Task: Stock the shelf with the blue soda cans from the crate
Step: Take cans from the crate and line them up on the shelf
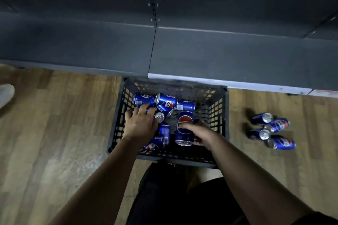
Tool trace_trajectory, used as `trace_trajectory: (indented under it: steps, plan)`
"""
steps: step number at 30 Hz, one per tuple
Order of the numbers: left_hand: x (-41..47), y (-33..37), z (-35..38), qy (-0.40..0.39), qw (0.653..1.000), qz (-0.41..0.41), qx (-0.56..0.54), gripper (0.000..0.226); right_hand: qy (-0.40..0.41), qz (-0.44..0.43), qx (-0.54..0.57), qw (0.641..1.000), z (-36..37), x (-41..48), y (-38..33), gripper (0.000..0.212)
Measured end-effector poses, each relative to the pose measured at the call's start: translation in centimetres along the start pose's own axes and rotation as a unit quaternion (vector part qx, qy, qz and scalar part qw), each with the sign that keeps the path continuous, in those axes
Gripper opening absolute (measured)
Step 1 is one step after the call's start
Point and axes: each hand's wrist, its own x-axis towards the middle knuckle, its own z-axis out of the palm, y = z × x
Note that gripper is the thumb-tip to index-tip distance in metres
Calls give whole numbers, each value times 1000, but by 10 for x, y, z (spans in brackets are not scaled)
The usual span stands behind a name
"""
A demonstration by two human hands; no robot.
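Black lattice plastic crate [217, 115], shiny blue Pepsi cans [166, 101] inside. Right hand [201, 131] wraps the logo-up can [184, 124]. Left hand [140, 124] curls over others, can't tell if it's gripping.

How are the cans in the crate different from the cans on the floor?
The cans in the crate lie jumbled inside the crate; the cans on the floor sit in a small bunch on bare wood beside it. The left hand and right hand touch crate cans; nobody touches the floor cans. All are blue soda cans.
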Motion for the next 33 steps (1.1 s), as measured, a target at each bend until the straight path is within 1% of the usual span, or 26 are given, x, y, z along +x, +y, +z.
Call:
trace_trajectory:
  steps: [1,4,6,9,12,15,16,20,25,33]
  plan:
    - [-9,7,-22,-2,1000,3,-5,43,4,-7,8,1000,-2,-22,-11,48]
    - [-33,28,-90,12,1000,16,-1,43,8,-28,23,999,-10,-92,-47,66]
    - [-46,41,-137,20,1000,20,9,45,13,-47,38,998,-18,-141,-72,70]
    - [-65,61,-205,50,998,35,13,59,36,-76,72,994,-28,-207,-107,75]
    - [-81,81,-266,74,996,52,19,45,62,-119,127,983,-37,-264,-144,79]
    - [-87,95,-317,106,991,75,22,44,67,-180,138,972,-47,-313,-182,61]
    - [-88,98,-333,115,990,82,22,45,67,-196,133,969,-51,-328,-195,58]
    - [-83,109,-392,162,981,106,23,45,79,-265,107,955,-69,-372,-250,60]
    - [-70,116,-460,229,962,144,17,43,98,-352,83,927,-82,-424,-313,51]
    - [-51,136,-536,303,930,205,21,43,121,-442,79,885,-101,-482,-376,50]
